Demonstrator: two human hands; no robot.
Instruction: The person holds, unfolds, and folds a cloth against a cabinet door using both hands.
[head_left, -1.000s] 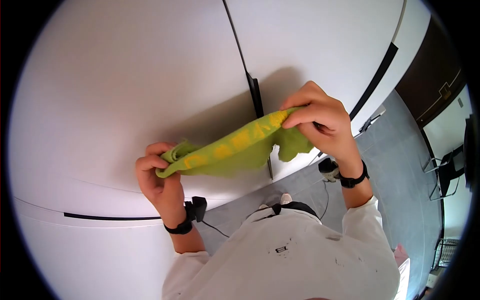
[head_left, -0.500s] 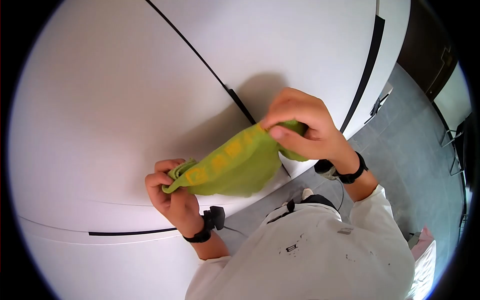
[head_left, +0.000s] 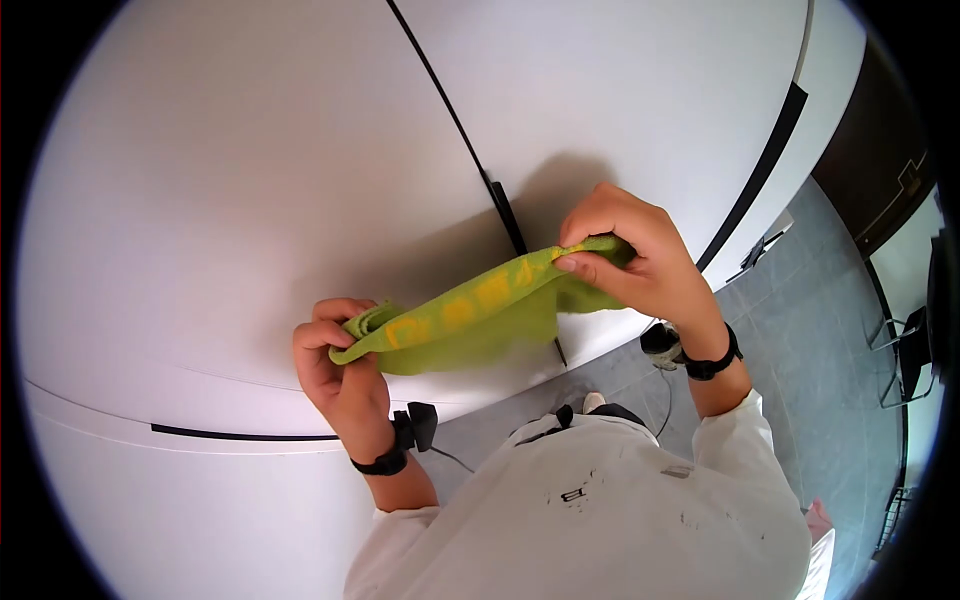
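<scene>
A green cloth [head_left: 465, 320] with yellow printed marks along its upper edge is stretched between my two hands, in front of a white cabinet front [head_left: 250, 200]. My left hand [head_left: 340, 360] pinches its left end, where the fabric is bunched in folds. Thumb and fingers of my right hand [head_left: 630, 250] grip the upper edge near the right end, which droops behind the palm. The cloth's lower part hangs loose and is blurred. Both wrists wear black straps with small devices on them.
A black strip handle [head_left: 508, 218] sits on the seam between the white panels, and another black strip [head_left: 755, 175] runs at the right. Grey tiled floor [head_left: 800, 370] lies below. A dark chair [head_left: 912, 345] stands at the far right. Cables hang near both wrists.
My right hand has moved slightly right, and the cloth is pulled straighter along its upper edge. The view has shifted, so the cabinet seam appears further right.
</scene>
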